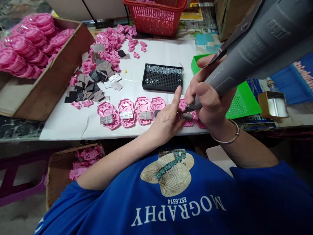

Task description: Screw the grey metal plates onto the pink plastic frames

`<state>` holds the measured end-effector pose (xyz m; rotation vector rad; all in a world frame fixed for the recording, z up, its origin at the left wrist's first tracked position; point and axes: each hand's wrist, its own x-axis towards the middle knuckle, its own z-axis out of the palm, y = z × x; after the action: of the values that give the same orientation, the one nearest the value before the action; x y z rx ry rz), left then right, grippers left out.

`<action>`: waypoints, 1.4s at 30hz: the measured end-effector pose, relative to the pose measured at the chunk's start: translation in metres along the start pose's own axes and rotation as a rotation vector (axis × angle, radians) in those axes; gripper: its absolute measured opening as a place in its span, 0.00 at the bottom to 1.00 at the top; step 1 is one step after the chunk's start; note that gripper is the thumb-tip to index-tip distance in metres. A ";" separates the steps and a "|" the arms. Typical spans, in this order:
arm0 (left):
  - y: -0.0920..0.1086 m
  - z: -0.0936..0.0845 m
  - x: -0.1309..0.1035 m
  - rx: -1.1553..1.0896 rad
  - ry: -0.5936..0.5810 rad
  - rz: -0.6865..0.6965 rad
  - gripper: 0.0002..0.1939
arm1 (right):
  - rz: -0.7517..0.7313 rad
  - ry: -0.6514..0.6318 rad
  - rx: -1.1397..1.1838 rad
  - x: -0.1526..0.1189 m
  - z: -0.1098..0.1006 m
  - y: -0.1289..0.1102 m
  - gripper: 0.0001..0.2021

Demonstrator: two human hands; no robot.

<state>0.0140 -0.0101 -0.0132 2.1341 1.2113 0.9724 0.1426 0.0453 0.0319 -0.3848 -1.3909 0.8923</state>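
Note:
My right hand [211,98] is wrapped round a grey power screwdriver [234,65], whose tip points down at a grey plate [187,115] on a pink housing [183,103]. Beside that tip is my left hand [167,122], its index finger stretched forward and its thumb and other fingers near the plate; whether they pinch anything is hidden. To the left, several pink housings [127,107] stand in a row, with grey plates [145,115] lying across them. A black perforated tray [161,86] of small screws [163,70] sits just beyond my left hand.
Pink parts [110,40] and loose grey and black plates [97,76] are heaped at left, by a cardboard box [56,65] of pink parts. A red basket [156,19] stands at the back. Right of the work are a green tray [246,101] and a blue bin [288,85].

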 end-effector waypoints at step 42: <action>-0.008 0.001 -0.001 0.052 -0.002 0.066 0.46 | 0.072 0.101 -0.030 0.023 -0.011 -0.025 0.18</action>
<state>0.0102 -0.0073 -0.0193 2.2281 1.1841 0.9765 0.1592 0.0493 0.0627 -0.4988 -1.3051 0.8992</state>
